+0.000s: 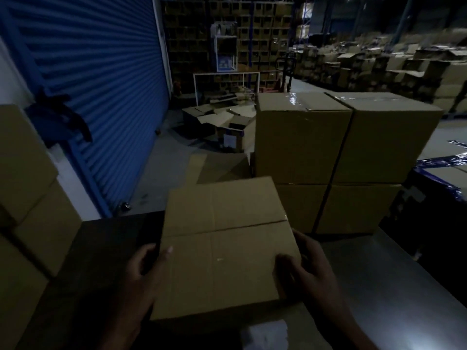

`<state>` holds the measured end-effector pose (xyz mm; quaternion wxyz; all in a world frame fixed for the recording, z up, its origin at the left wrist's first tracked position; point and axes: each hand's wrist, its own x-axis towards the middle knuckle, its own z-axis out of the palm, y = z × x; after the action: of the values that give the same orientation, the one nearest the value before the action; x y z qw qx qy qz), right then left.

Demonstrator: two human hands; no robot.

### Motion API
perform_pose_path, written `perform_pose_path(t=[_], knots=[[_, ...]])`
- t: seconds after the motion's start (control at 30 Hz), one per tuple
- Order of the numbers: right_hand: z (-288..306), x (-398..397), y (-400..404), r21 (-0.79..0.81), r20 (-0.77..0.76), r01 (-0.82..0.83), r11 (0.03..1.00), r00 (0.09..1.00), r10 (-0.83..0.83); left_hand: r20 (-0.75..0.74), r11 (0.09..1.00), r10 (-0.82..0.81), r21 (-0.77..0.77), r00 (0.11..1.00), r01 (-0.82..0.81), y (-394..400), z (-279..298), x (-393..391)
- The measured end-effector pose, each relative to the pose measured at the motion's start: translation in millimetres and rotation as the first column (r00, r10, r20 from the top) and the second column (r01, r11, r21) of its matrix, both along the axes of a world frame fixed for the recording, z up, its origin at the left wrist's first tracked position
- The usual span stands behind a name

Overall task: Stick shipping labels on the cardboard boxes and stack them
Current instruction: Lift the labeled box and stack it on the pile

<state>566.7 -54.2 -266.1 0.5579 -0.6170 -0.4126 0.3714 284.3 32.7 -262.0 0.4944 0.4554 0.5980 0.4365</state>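
The left hand (141,271) holds the cardboard box (222,246) at its 9 o'clock edge, thumb on top. The box lies on the worktop (379,286). The right hand (308,271) grips its 3 o'clock edge. Stacked boxes (336,152) stand at 1 o'clock.

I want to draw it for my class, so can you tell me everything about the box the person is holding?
The box is plain brown cardboard, shut, with its top flaps meeting in a seam across the middle and a fainter line crossing it. No label shows on its top. It sits slightly turned, right in front of the person, over a dark surface. The left hand grips its left edge with the thumb on top, and the right hand grips its right edge, thumb on top too. The dim light hides finer marks.
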Motion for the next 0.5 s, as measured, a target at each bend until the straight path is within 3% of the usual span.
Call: perform_pose_path(t=[0.17,0.27,0.37,0.5], knots=[[52.8,-34.2,24.4,0.214,-0.005,-0.086,0.973,0.996,0.089,0.128,0.972,0.071,0.212,0.989,-0.097,21.6,51.0,-37.9],[80.2,-41.2,44.2,0.292,-0.008,-0.136,0.947,0.989,0.145,0.210,0.956,0.095,0.253,0.973,-0.148,38.0,77.3,-48.2],[106.5,-40.2,68.5,0.358,-0.003,-0.172,0.918,0.983,0.185,0.365,0.951,0.016,0.283,0.931,-0.127,55.4,96.1,-47.3],[139.5,-32.7,110.2,0.429,0.085,-0.234,0.872,0.972,0.219,0.491,0.930,0.005,0.317,0.871,-0.184,74.8,126.9,-31.4]])
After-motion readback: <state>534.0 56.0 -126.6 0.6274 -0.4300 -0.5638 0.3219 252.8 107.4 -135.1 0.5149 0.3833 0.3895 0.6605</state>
